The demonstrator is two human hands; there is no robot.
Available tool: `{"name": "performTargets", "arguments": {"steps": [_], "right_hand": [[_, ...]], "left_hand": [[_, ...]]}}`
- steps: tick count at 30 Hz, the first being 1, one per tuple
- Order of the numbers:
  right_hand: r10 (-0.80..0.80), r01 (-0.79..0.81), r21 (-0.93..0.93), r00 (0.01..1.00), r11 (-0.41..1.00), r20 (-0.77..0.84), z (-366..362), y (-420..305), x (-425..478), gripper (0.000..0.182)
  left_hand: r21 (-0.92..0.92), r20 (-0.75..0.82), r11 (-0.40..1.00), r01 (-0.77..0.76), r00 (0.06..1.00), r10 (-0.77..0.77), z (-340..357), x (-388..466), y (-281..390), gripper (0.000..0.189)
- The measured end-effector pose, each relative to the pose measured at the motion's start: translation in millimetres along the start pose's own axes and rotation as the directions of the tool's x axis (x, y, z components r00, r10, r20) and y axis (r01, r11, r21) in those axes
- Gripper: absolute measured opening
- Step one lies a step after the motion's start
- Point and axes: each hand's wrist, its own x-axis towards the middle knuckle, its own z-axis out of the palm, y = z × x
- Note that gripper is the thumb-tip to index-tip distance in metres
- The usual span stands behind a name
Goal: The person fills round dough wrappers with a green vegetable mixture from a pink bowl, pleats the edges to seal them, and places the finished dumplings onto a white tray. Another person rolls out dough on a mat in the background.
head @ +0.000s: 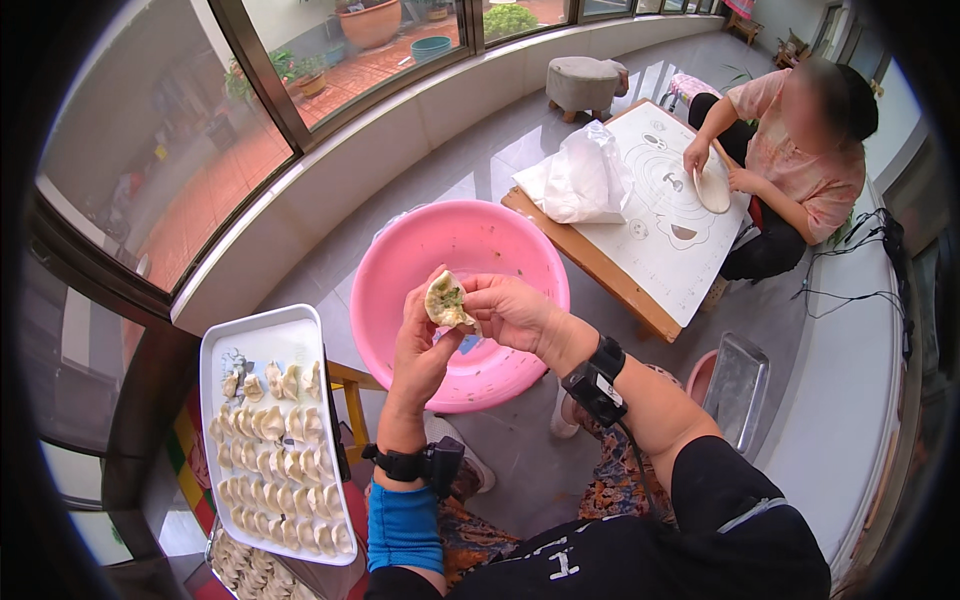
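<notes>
My left hand [422, 345] holds a partly folded dumpling [445, 300] whose green filling shows through its gap. On its right side, the fingers of my right hand [510, 309] pinch the edge of the wrapper. Both hands are above a large pink plastic basin [459, 217], which has green bits stuck to its inner wall. To the left, a white tray [259, 328] bears rows of folded dumplings [281, 461].
More dumplings [251, 566] lie on a lower tray at bottom left. A co-worker [810, 150] holds a dough sheet [711, 189] at a low table [592, 274] with a white plastic bag [589, 176]. A metal tray [737, 390] leans by a pink basin [701, 375].
</notes>
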Motion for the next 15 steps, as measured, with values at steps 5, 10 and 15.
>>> {"name": "performTargets", "arguments": {"steps": [5,10,15], "right_hand": [[-0.051,0.025,-0.144,0.982,0.989,-0.179,-8.3,0.0,13.6,0.017],[-0.003,-0.032,-0.182,0.982,0.983,-0.187,-13.2,9.2,19.7,0.026],[0.009,-0.036,-0.175,0.988,0.984,-0.156,-14.3,3.3,15.1,0.028]], "left_hand": [[0.145,0.012,0.989,-0.021,1.0,0.019,-10.8,5.2,-28.1,0.068],[0.237,-0.032,0.971,0.024,0.999,-0.017,-13.2,4.8,-37.0,0.069],[0.303,-0.034,0.953,-0.007,0.999,0.018,-11.0,8.9,-42.5,0.064]]}}
